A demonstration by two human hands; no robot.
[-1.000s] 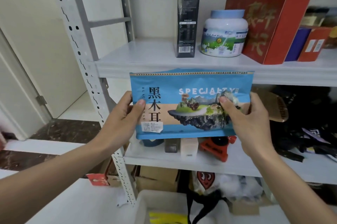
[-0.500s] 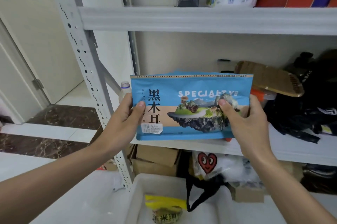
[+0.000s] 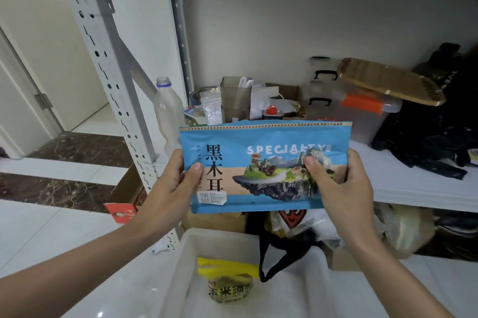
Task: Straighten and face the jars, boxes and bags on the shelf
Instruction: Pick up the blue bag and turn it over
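Observation:
I hold a flat blue bag (image 3: 263, 142) printed with "SPECIALTY" and a mushroom picture upright in front of the middle shelf (image 3: 413, 188), its printed face toward me. My left hand (image 3: 173, 188) pinches its left edge, thumb on the front. My right hand (image 3: 338, 185) grips its right side, thumb on the picture. The bag hides the shelf's front left part. Behind its top edge show an empty plastic bottle (image 3: 166, 108), a clear cup of utensils (image 3: 235, 98) and small packets.
A white perforated upright (image 3: 108, 59) stands at the left. Clear lidded bins (image 3: 362, 116), a cardboard piece (image 3: 390, 82) and black clothing (image 3: 434, 134) fill the shelf's right. Below me a white tub (image 3: 248, 279) holds a yellow-topped bag (image 3: 229, 284). Bags and boxes sit on the lowest level.
My view has dropped from the top shelf with its jar and boxes to the middle shelf. The bag has come down with my hands; both grips are unchanged.

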